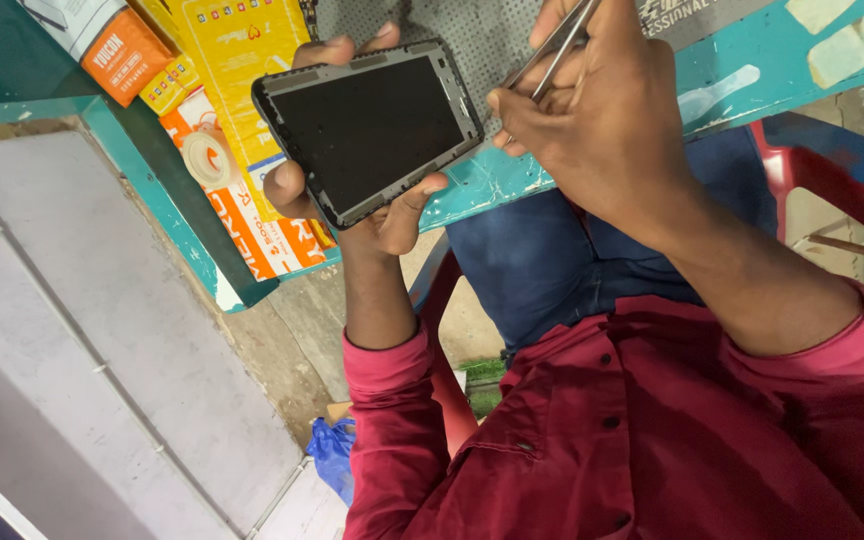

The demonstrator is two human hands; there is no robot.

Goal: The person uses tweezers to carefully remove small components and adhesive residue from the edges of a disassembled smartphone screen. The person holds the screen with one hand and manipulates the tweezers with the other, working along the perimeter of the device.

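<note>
**Tweezers at the edge of an opened phone**

The left hand (352,200) grips a phone frame (370,130), fingers curled round its long edges and thumb hooked on the lower corner, so the dark panel faces up and tilts toward the person. The right hand (592,120) is closed in a pinch on metal tweezers (557,45), whose tips sit at about three o'clock from the frame, just beside its right short edge; whether they touch it I cannot tell.

The frame looks light, thin and rigid, yet probably fragile: the flat panel would likely crack under twisting, so the rim is the sound place to take hold, as the left hand does. The tweezers look stiff, slim and likely slippery.

Outward, at twelve o'clock lies a grey dotted mat (472,35) on a chipped teal table (722,80). At nine o'clock stand yellow and orange boxes (242,60) with a tape roll (207,155). At five o'clock is a red chair (832,190).
</note>
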